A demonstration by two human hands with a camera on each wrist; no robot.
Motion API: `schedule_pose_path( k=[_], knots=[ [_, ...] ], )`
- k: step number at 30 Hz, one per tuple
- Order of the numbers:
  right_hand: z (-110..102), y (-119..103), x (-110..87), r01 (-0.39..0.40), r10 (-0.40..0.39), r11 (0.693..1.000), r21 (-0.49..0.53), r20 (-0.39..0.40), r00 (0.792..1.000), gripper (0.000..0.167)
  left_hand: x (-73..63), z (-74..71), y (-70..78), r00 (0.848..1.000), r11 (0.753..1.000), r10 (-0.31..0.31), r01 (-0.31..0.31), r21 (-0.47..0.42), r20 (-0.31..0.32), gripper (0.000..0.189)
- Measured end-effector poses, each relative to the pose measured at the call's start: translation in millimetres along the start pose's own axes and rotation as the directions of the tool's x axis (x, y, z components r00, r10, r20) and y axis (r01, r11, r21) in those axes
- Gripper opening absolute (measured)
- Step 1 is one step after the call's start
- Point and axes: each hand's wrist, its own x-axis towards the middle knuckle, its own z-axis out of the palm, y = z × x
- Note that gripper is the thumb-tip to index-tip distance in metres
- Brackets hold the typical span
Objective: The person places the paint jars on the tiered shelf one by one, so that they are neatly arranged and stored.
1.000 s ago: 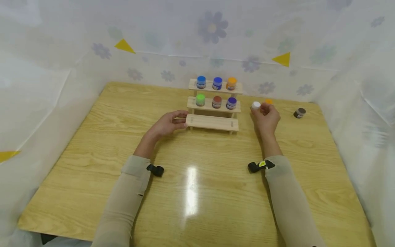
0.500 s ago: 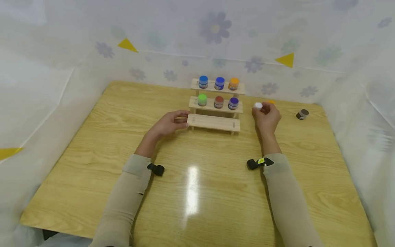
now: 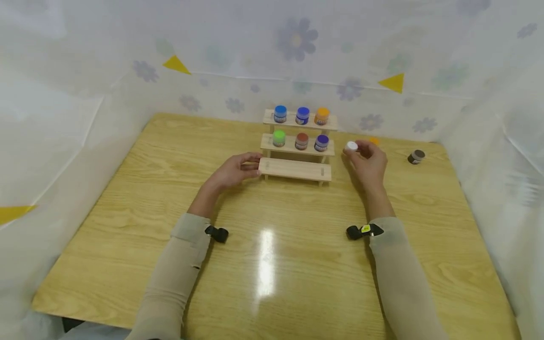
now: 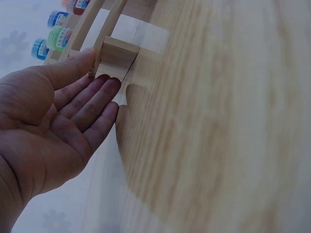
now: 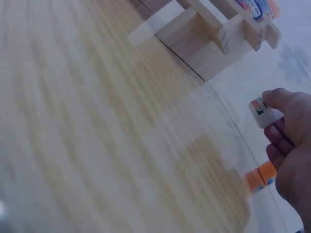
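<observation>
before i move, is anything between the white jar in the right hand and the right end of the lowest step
Nothing visible stands between the white jar, held in the right hand, and that end of the lowest step; the middle step sits close by, just behind that line.

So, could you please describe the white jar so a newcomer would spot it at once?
On the table, find the three-tier wooden stand, then look right to the person's right hand. That hand holds the white jar; unlike the orange jar behind the hand and the dark jar farther right, it alone is white.
</observation>
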Motion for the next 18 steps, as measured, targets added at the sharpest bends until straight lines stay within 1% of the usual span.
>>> schedule_pose_path(
  k=[1,5,7,8,9,11,14,18],
  knots=[
    [-2.2,-1.2,-0.8,0.003,-0.004,1.0,0.014,0.014,1.0,0.045,-0.3,0.1,0.1,1.0,1.0,-0.001,0.001,-0.002,-0.001,0.059],
    [-7.5,-6.3,-3.5,-0.027,0.016,0.992,0.12,0.085,0.996,0.044,-0.7,-0.9,0.4,1.0,1.0,-0.003,0.003,-0.001,-0.003,0.06],
    [-8.9,-10.7,-4.6,-0.017,-0.002,0.989,0.144,0.131,0.991,0.042,-0.8,-1.6,0.2,1.0,1.0,-0.002,0.002,-0.003,-0.004,0.06],
    [-9.6,-13.8,-5.4,0.003,-0.026,0.989,0.151,0.156,0.987,0.042,-0.7,-1.7,-0.1,1.0,1.0,0.0,0.0,-0.003,-0.004,0.06],
    [-10.5,-17.3,-6.2,0.041,-0.066,0.989,0.14,0.18,0.981,0.04,-0.6,-1.9,-0.5,1.0,1.0,0.0,0.0,-0.002,-0.004,0.06],
    [-12.5,-25.4,-8.1,0.107,-0.139,0.984,0.143,0.235,0.962,0.039,-0.6,-2.2,-1.0,1.0,1.0,-0.001,0.001,-0.003,-0.004,0.059],
    [-16.5,-34.5,-9.7,0.202,-0.246,0.965,0.165,0.311,0.918,0.038,-0.6,-2.7,-1.6,1.0,1.0,-0.003,0.003,-0.002,-0.003,0.059],
    [-21.5,-38.6,-8.9,0.248,-0.314,0.946,0.211,0.398,0.862,0.035,-0.7,-3.7,-0.8,1.0,1.0,0.001,-0.001,-0.001,-0.001,0.059]
  ],
)
